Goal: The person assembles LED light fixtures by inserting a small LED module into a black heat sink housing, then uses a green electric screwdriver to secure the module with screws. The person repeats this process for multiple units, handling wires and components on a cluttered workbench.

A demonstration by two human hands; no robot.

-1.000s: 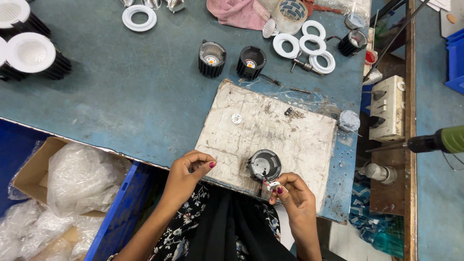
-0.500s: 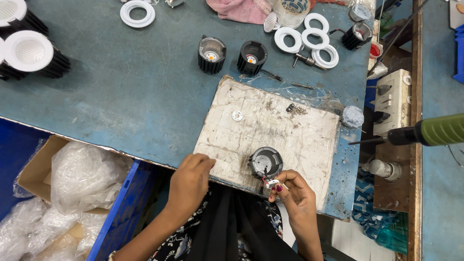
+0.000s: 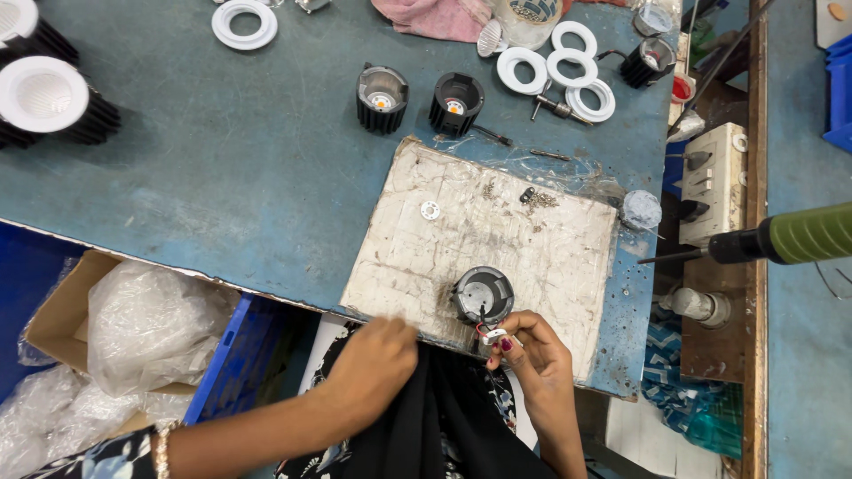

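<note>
Right hand [image 3: 532, 355]: closed in a pinch on a small white connector [image 3: 495, 336] with red and black leads running up into the round dark lamp housing [image 3: 484, 295], which sits just beyond the fingertips on the near part of the scuffed white work board [image 3: 497, 231]. The step looks like handling the wiring plug; best done, I judge, with the grip on the plug body rather than the thin leads, and the housing steadied so it does not drag.

Left hand [image 3: 377, 359]: curled at the near edge of the board, over dark cloth in the lap. Whether it grips anything cannot be told; the fingers are turned under.

Beyond the hands: a small white washer [image 3: 430, 210] and a scatter of small screws [image 3: 532, 197] on the board. Past the board, two black finned housings [image 3: 382, 99] [image 3: 457, 104] on the blue bench [image 3: 222, 177]. Farther still, white trim rings [image 3: 559, 66] and a pink rag [image 3: 435, 18].

Off to the right: a green-handled power screwdriver [image 3: 781, 239], cut off at the frame edge.

Hard to make out: the connector's far side behind the fingers, and the housing's inside.
</note>
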